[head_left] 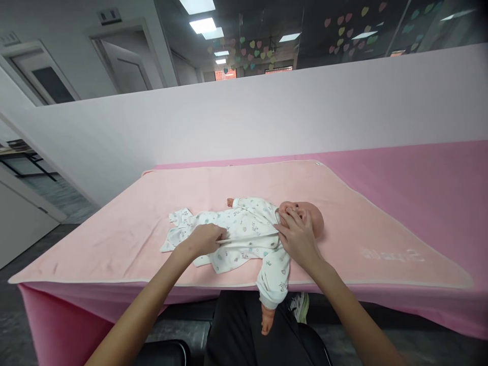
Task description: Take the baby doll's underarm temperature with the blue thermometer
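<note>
A baby doll (pixel 310 216) lies on its back on a pale pink blanket (pixel 114 234), head to the right. It wears a white printed romper (pixel 244 226). My left hand (pixel 204 240) is closed, pinching the romper's front edge near the doll's waist. My right hand (pixel 299 236) rests at the doll's neck and chin, its fingers pinching the romper's collar. One sleeved doll arm (pixel 272 284) hangs over the table's near edge, its bare hand pointing down. The other small hand pokes up at the far side. The romper's empty legs lie spread to the left.
The blanket covers a table draped in darker pink cloth (pixel 438 183). A white partition wall (pixel 267 117) runs behind it. My dark trousers and a shoe (pixel 301 307) show below the table edge. A doorway stands at the upper left.
</note>
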`<state>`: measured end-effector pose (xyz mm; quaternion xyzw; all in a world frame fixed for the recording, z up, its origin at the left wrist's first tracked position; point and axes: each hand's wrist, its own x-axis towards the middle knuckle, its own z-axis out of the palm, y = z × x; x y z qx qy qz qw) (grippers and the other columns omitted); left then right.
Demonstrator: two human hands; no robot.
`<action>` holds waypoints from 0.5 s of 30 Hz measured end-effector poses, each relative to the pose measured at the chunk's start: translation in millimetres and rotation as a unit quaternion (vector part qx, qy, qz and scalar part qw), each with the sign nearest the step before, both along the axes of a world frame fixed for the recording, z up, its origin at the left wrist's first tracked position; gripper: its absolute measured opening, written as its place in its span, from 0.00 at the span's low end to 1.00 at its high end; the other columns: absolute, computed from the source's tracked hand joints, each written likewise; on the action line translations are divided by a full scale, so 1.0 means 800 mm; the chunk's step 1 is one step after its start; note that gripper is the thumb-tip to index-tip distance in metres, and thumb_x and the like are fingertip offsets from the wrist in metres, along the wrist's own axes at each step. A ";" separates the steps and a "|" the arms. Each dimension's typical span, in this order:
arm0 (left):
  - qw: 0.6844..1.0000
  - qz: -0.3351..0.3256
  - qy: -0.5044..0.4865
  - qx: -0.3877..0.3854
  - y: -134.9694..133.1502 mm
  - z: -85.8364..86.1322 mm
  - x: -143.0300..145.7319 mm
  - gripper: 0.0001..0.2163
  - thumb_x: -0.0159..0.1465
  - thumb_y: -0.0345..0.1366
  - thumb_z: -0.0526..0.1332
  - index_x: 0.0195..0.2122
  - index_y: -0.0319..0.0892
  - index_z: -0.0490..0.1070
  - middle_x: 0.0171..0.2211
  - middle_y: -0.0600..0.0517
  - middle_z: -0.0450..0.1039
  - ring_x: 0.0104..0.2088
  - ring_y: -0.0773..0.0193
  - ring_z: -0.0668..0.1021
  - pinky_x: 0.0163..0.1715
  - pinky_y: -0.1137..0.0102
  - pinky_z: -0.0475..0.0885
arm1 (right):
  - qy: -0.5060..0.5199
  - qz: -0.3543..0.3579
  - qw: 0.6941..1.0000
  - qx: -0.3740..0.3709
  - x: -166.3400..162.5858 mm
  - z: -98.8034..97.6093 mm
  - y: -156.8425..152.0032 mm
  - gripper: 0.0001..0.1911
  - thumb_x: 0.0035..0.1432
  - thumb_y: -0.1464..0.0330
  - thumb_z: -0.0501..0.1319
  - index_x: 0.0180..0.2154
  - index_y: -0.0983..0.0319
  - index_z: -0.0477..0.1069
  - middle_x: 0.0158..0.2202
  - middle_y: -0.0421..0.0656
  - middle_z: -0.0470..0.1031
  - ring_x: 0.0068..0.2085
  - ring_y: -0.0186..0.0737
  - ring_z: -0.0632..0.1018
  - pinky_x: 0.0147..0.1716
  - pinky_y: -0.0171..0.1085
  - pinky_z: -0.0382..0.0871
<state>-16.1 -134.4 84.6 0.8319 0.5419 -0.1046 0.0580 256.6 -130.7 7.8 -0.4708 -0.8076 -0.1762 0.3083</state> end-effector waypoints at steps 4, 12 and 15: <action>0.980 0.019 -0.071 -0.183 0.009 0.034 0.008 0.09 0.50 0.41 0.61 0.29 0.43 0.67 0.27 0.55 0.69 0.25 0.67 0.70 0.23 0.73 0.59 | 0.126 0.057 0.990 -0.005 0.033 0.001 0.000 0.11 0.56 0.70 0.54 0.36 0.58 0.74 0.49 0.47 0.70 0.53 0.46 0.67 0.54 0.51 0.55; 0.950 -0.077 -0.303 0.013 0.087 0.017 0.100 0.17 0.56 0.52 0.55 0.33 0.42 0.67 0.33 0.52 0.71 0.35 0.63 0.72 0.36 0.70 0.65 | 0.490 0.022 0.844 -0.216 0.099 -0.003 0.081 0.17 0.51 0.57 0.58 0.38 0.60 0.73 0.42 0.46 0.75 0.46 0.45 0.73 0.47 0.44 0.65; 0.941 0.020 -0.283 0.186 0.133 -0.021 0.116 0.16 0.62 0.47 0.49 0.40 0.42 0.67 0.44 0.48 0.70 0.46 0.58 0.70 0.47 0.65 0.61 | 0.578 0.064 0.736 -0.345 0.104 -0.006 0.108 0.19 0.48 0.53 0.60 0.32 0.63 0.75 0.37 0.46 0.77 0.42 0.47 0.75 0.43 0.41 0.67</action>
